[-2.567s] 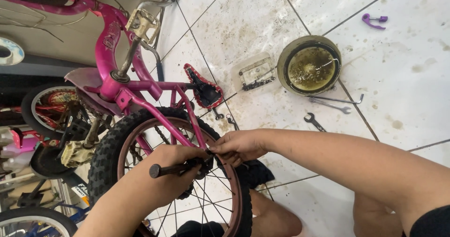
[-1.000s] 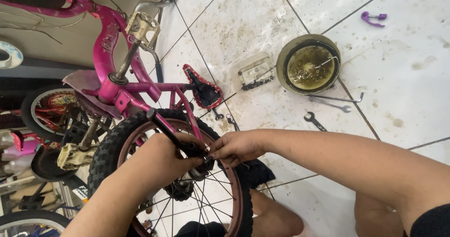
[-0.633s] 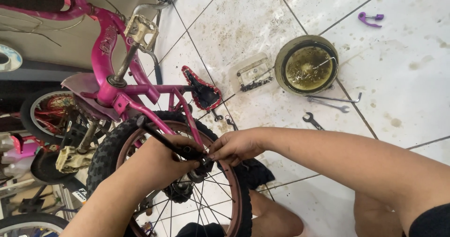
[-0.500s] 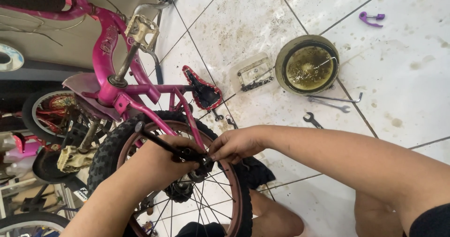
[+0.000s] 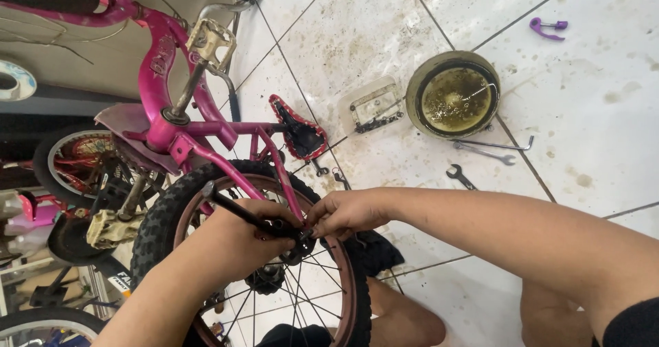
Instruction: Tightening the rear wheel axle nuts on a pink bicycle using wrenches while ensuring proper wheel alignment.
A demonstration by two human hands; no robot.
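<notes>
1. Left hand (image 5: 237, 240) fingers curled closed around a black wrench (image 5: 244, 213), its handle angling up and away from the wheel hub (image 5: 292, 240).
2. Right hand (image 5: 347, 213) fingertips pinched tight on small hardware at the hub; exactly what they grip can't be made out.
3. Doing it well, as I judge it: keep the wrench head square on the fitting, steady the other side with the pinching hand, turn in short arcs clear of the spokes.
4. Wheel (image 5: 254, 264): knobby black tyre, dark red rim, thin spokes, mounted on an upside-down pink bicycle frame (image 5: 199, 124).
5. Beyond the wheel on the tiled floor (image 5: 604, 93): black-red saddle (image 5: 295, 131), clear tray (image 5: 374, 107), round dirty pan (image 5: 453, 94), loose spanners (image 5: 484, 155).
</notes>
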